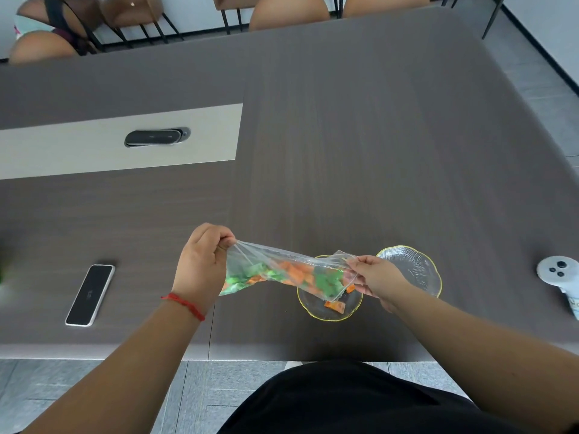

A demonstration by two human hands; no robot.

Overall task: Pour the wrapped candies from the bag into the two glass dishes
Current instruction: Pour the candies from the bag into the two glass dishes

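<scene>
A clear plastic bag (282, 270) of green and orange wrapped candies hangs stretched sideways above the table. My left hand (200, 264) pinches its closed end, raised at the left. My right hand (376, 280) grips the open mouth, which tilts down over the nearer glass dish (316, 311). That gold-rimmed dish holds an orange candy (335, 306), and another (350, 288) is at the bag's mouth. The second glass dish (416, 267) sits just behind and right of my right hand, with no candy visible in it.
A phone (90, 294) lies face up at the left near the table's front edge. A white controller (559, 272) sits at the far right. A cable port (156, 137) is set in the pale strip at the back left. Chairs line the far side.
</scene>
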